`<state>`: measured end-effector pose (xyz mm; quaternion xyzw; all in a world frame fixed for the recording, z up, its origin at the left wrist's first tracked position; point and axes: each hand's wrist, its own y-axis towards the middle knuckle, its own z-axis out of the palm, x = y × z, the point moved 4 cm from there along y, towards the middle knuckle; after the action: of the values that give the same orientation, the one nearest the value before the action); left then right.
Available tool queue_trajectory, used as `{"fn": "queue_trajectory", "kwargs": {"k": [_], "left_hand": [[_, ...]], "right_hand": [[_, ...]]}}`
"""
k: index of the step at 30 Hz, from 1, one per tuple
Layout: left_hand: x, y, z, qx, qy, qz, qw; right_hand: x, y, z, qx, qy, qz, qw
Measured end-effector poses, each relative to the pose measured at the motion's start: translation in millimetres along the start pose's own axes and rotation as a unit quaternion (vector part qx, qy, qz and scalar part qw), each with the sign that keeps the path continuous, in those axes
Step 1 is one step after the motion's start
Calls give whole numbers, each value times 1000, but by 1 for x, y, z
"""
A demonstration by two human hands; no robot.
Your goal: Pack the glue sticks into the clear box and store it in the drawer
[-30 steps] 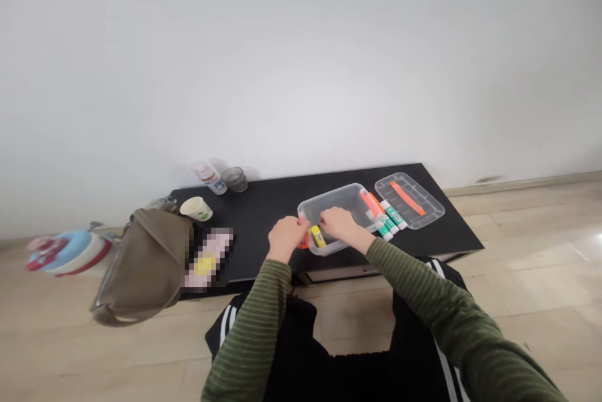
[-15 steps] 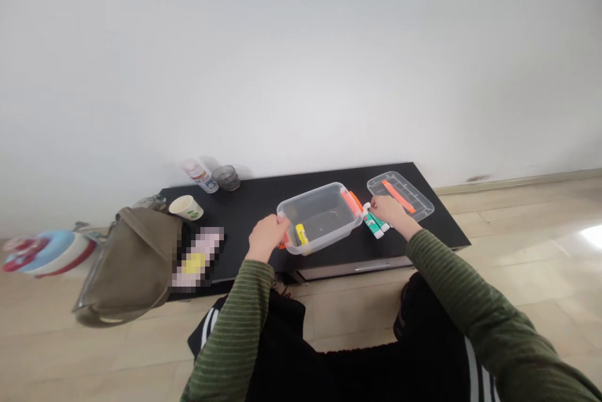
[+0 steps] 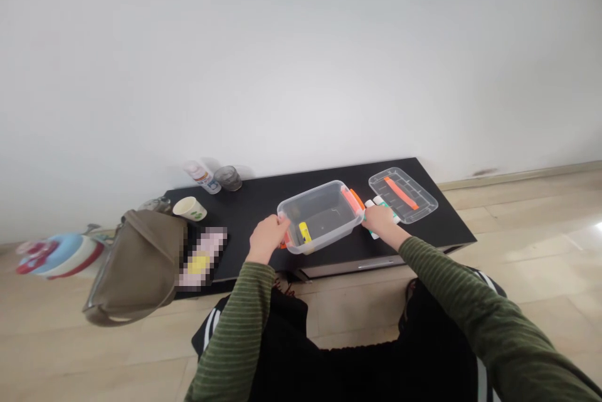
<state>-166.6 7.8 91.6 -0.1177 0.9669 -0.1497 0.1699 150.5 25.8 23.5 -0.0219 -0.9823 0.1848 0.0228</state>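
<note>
My left hand (image 3: pixel 266 237) is closed on the orange clasp at the left end of a clear plastic box (image 3: pixel 324 242), with the thumb over the rim. The box is open at the top and rests on a black low table. A yellow tube (image 3: pixel 305 232), like a glue stick, lies inside near its left end. Just off the box's right end, my right hand (image 3: pixel 382 220) has its fingers curled down over green-and-white tubes (image 3: pixel 389 204), which look like glue sticks. It seems to grip the nearer one, partly hidden by the hand; another sticks out beyond the knuckles.
The clear lid (image 3: pixel 426 201) with an orange handle lies at the table's right end. On the left are a paper cup (image 3: pixel 189 209), a dark glass (image 3: pixel 228 179), a spray can (image 3: pixel 203 177), a blurred pink item (image 3: pixel 207 251) and a brown bag (image 3: pixel 136 270). A wall runs behind the black table (image 3: pixel 263 195).
My right hand has moved from the far end of the green-and-white tubes down over them, and the tubes have shifted apart. My left hand stays on the box. The view has shifted slightly.
</note>
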Motion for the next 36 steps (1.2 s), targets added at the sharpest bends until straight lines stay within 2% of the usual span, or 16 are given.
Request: {"fn": "queue_trajectory", "kwargs": {"k": [5, 8, 10, 12, 14, 15, 17, 19, 21, 24, 27, 32, 36], "left_hand": [[1, 0, 1, 5, -3, 1, 1000], [-1, -3, 2, -5, 2, 1, 1000], [-4, -6, 3, -9, 3, 0, 1000], [-9, -8, 5, -6, -1, 3, 1000], [-14, -9, 7, -3, -3, 6, 1000], [-15, -9, 8, -3, -2, 7, 1000], [-17, -8, 9, -2, 1, 8, 1000], [-17, -7, 10, -1, 0, 10, 1000], [-15, -5, 11, -1, -7, 13, 1000], [-12, -4, 13, 2, -24, 15, 1000], [-11, -4, 15, 10, -37, 13, 999], [-12, -4, 14, 7, -34, 14, 999], [-12, -4, 14, 15, -40, 19, 999]], "right_hand": [[-9, 0, -21, -37, 32, 29, 998], [-28, -3, -51, -127, 96, 67, 985], [-41, -10, -73, -217, 158, 85, 960], [-47, -20, -90, -305, 231, 79, 921], [-40, -29, -99, -350, 300, 39, 887], [-32, -32, -99, -348, 327, 11, 878], [-7, -34, -95, -304, 353, -48, 884], [26, -34, -85, -240, 325, -98, 910], [57, -34, -75, -187, 246, -127, 943], [88, -31, -61, -114, 124, -128, 977], [101, -25, -52, -53, 67, -111, 990], [104, -9, -42, 28, 39, -86, 995], [105, 2, -34, 65, 26, -82, 994]]}}
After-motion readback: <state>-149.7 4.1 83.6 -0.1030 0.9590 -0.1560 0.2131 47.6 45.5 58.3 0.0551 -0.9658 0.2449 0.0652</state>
